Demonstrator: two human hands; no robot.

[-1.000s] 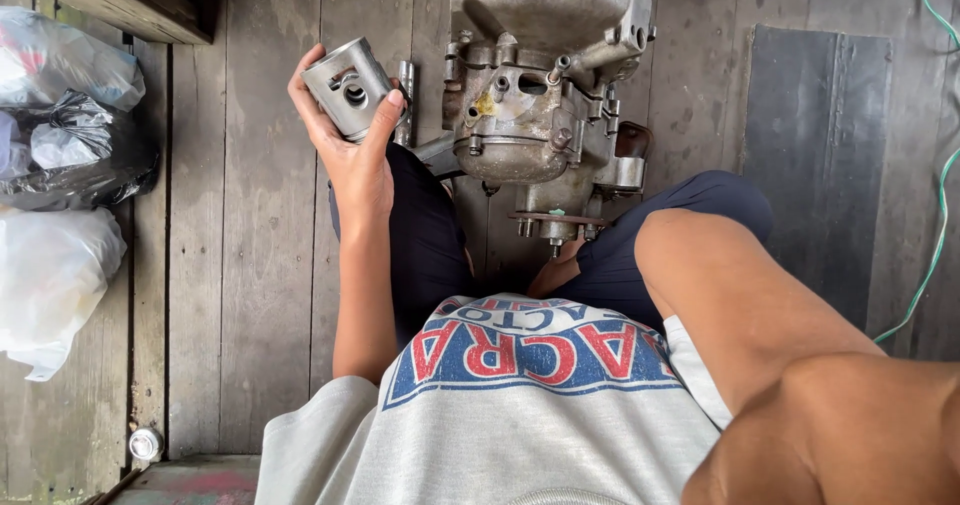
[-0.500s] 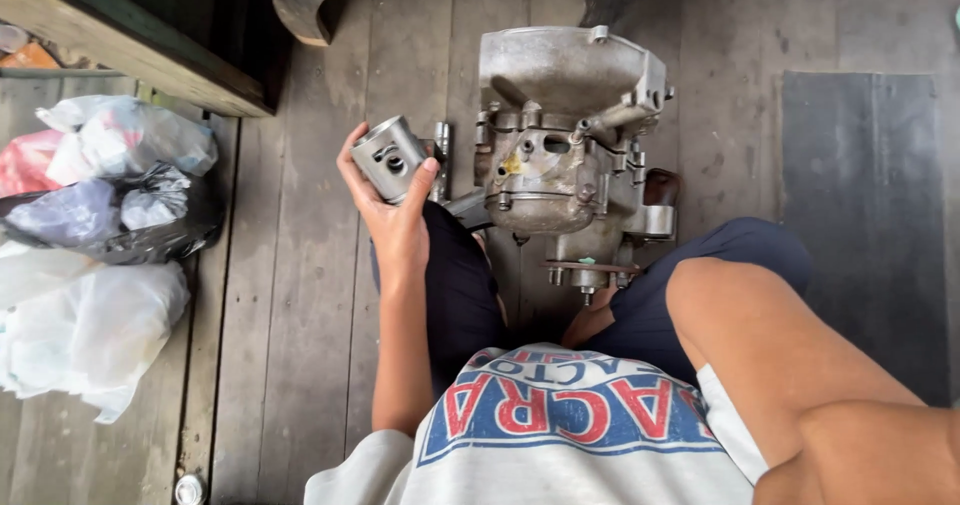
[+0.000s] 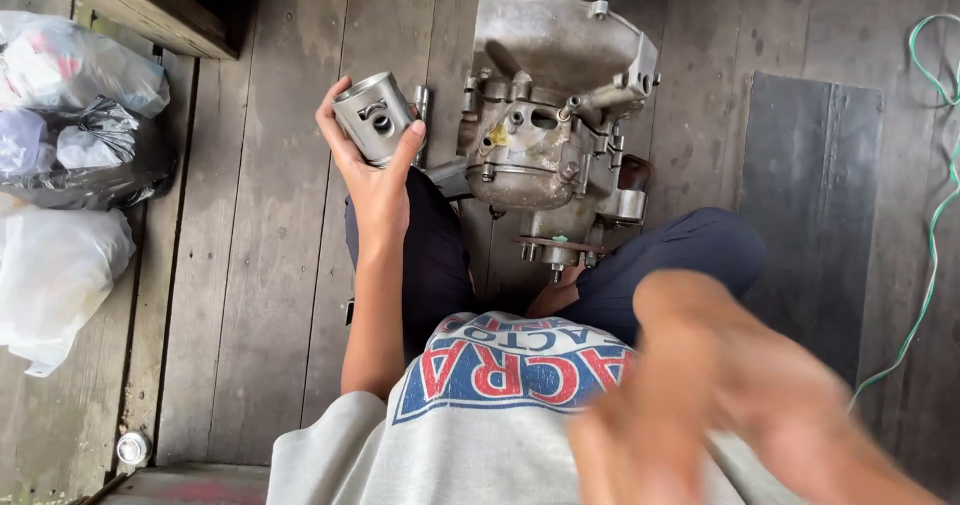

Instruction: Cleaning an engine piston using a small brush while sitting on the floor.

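Observation:
My left hand [image 3: 375, 190] is raised palm-up and holds a small silver metal piston [image 3: 372, 117] between thumb and fingers, its pin hole facing me. Just right of it a grey, grimy engine casing [image 3: 545, 115] stands on the wooden plank floor between my legs in dark trousers. My right hand [image 3: 700, 405] is a blurred shape close to the camera at the lower right, over my grey printed shirt; its fingers cannot be made out.
Several tied plastic bags [image 3: 70, 165], white and black, lie along the left edge. A dark metal sheet [image 3: 810, 185] lies flat on the planks at right, with a green cord [image 3: 935, 215] beyond it. A small round silver cap [image 3: 132, 448] sits lower left.
My left hand has kept the piston raised beside the engine, turning it slightly. My right arm has swung up close to the camera and is now blurred.

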